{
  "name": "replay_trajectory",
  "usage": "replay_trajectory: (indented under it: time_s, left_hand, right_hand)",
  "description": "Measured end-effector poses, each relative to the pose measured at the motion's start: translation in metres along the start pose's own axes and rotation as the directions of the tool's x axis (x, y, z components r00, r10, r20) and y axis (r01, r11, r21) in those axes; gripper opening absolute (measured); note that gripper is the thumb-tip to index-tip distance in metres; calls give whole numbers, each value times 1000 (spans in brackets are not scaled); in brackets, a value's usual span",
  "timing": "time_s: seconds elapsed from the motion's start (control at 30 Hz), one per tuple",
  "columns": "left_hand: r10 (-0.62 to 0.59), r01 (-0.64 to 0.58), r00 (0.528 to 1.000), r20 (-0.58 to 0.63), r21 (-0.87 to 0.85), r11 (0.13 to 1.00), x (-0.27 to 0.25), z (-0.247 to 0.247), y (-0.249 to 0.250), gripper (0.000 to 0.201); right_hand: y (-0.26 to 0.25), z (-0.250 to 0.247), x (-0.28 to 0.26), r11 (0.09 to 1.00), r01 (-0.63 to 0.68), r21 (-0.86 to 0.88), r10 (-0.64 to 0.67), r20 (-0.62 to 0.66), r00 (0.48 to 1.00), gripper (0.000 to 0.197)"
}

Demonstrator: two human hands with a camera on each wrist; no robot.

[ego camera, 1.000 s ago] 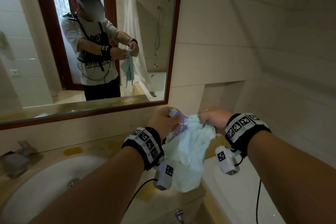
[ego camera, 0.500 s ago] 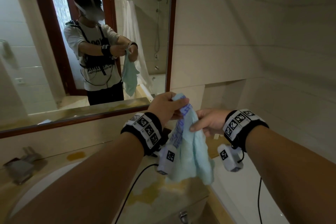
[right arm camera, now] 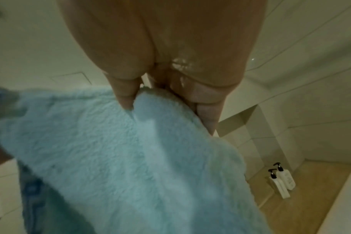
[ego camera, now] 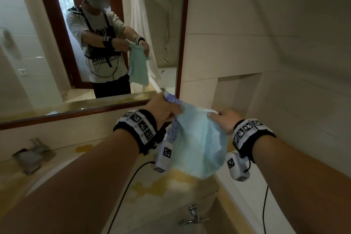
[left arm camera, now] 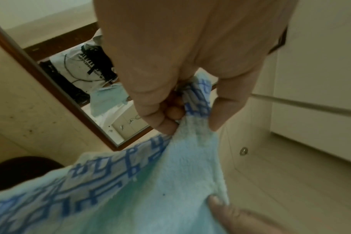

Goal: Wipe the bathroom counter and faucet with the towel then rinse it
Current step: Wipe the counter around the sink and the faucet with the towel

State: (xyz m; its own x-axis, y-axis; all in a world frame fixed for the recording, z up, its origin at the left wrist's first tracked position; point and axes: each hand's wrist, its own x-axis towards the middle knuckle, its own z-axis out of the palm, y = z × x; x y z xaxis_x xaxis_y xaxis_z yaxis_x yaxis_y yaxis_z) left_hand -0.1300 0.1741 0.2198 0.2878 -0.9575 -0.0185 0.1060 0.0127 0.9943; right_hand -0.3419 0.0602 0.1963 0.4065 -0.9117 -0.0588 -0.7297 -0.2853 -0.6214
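Observation:
A light blue towel (ego camera: 197, 146) with a blue-patterned border hangs in the air above the right end of the counter (ego camera: 152, 192). My left hand (ego camera: 165, 108) grips its upper left corner, fingers curled round the patterned edge (left arm camera: 198, 101). My right hand (ego camera: 222, 119) pinches the upper right edge between thumb and fingers (right arm camera: 128, 98). The cloth (right arm camera: 130, 158) is stretched between both hands and sags below them. The faucet (ego camera: 32, 154) stands blurred at the far left, behind the white basin (ego camera: 47, 175).
A wood-framed mirror (ego camera: 182, 43) runs along the wall behind the counter. Yellowish stains (ego camera: 157, 186) mark the counter under the towel. A metal tap handle (ego camera: 193, 214) and a white tub edge (ego camera: 247, 201) lie below right. Two pump bottles (right arm camera: 281, 178) stand on a ledge.
My hands have drawn apart, spreading the bunched towel open between them. The view has shifted left and slightly up.

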Motion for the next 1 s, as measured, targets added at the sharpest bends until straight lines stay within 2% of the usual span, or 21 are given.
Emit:
replay_trajectory:
  time_s: [0.1,0.13,0.23,0.33,0.4,0.43,0.5,0.6,0.63,0.67,0.7,0.77,0.87,1.0]
  left_hand:
    - [-40,58,996,-76,265,962,-7,-8,-11,17]
    - [-54,81,993,-107,275,958,-9,-10,-14,16]
    - [-99,127,985,-139,216,968,-16,-16,-25,28]
    - [-63,103,988,-143,289,952,-24,-24,-30,14]
    - [-61,109,987,-151,337,935,-29,-31,-36,35]
    - [-46,98,985,-163,329,939,-31,-35,-40,39]
    - [2,56,985,-171,333,941,-35,-38,-45,33]
    - [19,10,995,-102,279,960,-49,-39,-46,13]
    - [28,0,995,-91,297,955,-54,-41,-49,14]
    - [36,0,994,-103,333,943,-60,-44,-54,16]
    - [32,13,992,-120,357,934,-65,-47,-60,14]
    - [-23,73,990,-140,362,929,-75,-57,-75,8]
    - [-174,234,967,-188,367,900,-85,-71,-109,22]
    - [-356,406,913,-199,352,844,-103,-78,-155,24]
  right_hand:
    - [1,3,0,998,-3,-70,2,-22,1000,43]
    - [3,3,0,997,3,-79,-4,-24,1000,43]
    - [8,3,2,1000,7,-18,-7,-11,1000,52]
    - [9,4,-2,994,-7,-111,16,80,997,90]
    - [6,6,-7,967,13,-255,46,224,974,113]
    - [5,7,-11,947,15,-320,89,309,947,115]
    - [-2,13,-25,878,8,-479,228,433,872,105]
    - [-4,29,-45,731,-22,-682,464,473,749,72]
    - [-1,35,-50,704,-2,-710,498,492,714,61]
    - [5,39,-55,689,19,-725,489,484,726,56]
    - [11,40,-58,676,36,-736,457,457,763,56]
    - [24,43,-62,726,7,-688,365,393,844,61]
    - [31,54,-68,762,-68,-643,392,376,840,66]
    - [43,69,-70,809,-18,-587,337,440,832,55]
